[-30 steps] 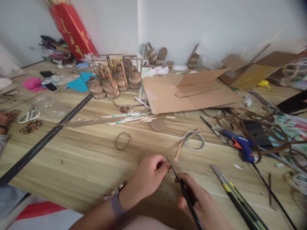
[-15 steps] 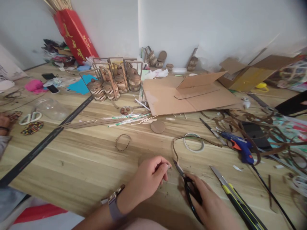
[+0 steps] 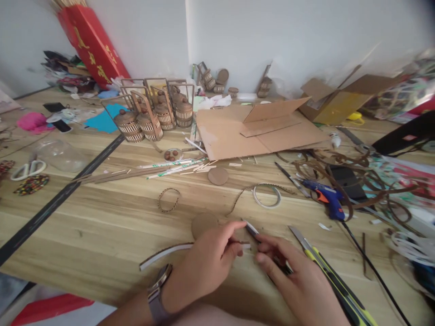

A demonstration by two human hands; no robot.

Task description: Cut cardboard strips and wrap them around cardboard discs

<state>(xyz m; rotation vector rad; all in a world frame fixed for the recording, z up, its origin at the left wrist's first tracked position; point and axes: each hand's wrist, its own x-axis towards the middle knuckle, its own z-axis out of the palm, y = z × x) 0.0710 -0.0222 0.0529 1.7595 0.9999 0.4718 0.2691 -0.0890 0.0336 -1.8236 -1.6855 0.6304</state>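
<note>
My left hand [image 3: 215,253] is closed in a pinch on a narrow curved strip [image 3: 166,252], brown on one side and white on the other. One end reaches left past the wrist, while a short end shows beyond the fingertips. Close by, my right hand [image 3: 295,276] grips black-handled scissors [image 3: 250,227], their blades pointing up and left near my left fingertips. Part of the handles is hidden by the fingers. A round brown disc [image 3: 204,224] lies partly behind my left hand. Farther off are a thin patterned strip [image 3: 237,200] and a white tape roll [image 3: 267,196].
A yellow-and-black utility knife [image 3: 331,274] lies right of my right hand, blade out. Beyond it are a blue glue gun [image 3: 328,199] with a black cable and tangled brown strips [image 3: 377,210]. Flat cardboard [image 3: 224,140] and small handled baskets [image 3: 149,126] stand farther back.
The brown-and-white strip now shows in my left hand. My right hand and the scissors have come closer to it. At the far left, another person's hand has left the view.
</note>
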